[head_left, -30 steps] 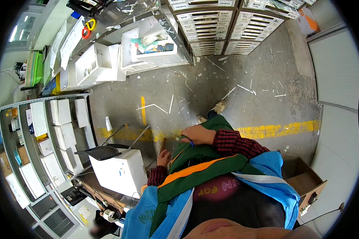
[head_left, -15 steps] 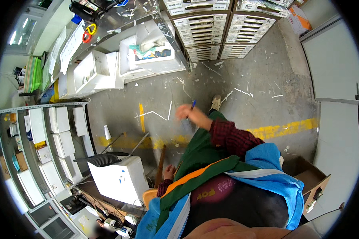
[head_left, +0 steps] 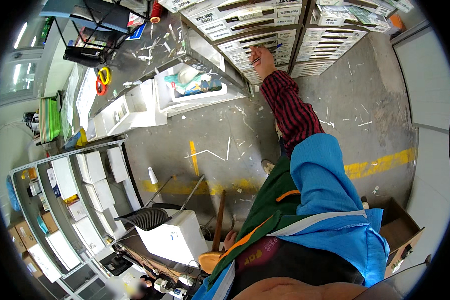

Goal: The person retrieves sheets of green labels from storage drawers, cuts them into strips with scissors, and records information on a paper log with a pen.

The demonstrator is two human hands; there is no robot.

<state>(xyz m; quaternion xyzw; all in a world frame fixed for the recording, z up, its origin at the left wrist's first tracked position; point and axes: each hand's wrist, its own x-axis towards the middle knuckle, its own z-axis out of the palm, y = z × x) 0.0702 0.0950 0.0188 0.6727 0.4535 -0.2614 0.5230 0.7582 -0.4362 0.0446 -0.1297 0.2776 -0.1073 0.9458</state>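
My right hand (head_left: 263,61) is stretched out to the far side, at the front of a stack of white labelled drawers (head_left: 260,45). Its fingers are closed round a blue pen (head_left: 279,46), whose blue end sticks out to the right of the hand. I cannot tell whether the fingertips touch the drawer front. My left hand (head_left: 230,240) hangs low beside my green trousers, close to a wooden stool (head_left: 212,261). It is small and partly hidden by my clothing, so its fingers cannot be made out.
A dark workbench (head_left: 150,55) with red-and-yellow scissors (head_left: 103,81) stands at the far left, a white foam box (head_left: 197,92) under its edge. Left are shelves of white boxes (head_left: 92,167) and a black chair (head_left: 147,218). An open brown drawer (head_left: 397,225) is at right. Paper scraps litter the floor.
My right hand has moved from over the floor up to the drawer stack, with the pen still in it. The view has shifted closer to the drawers and bench.
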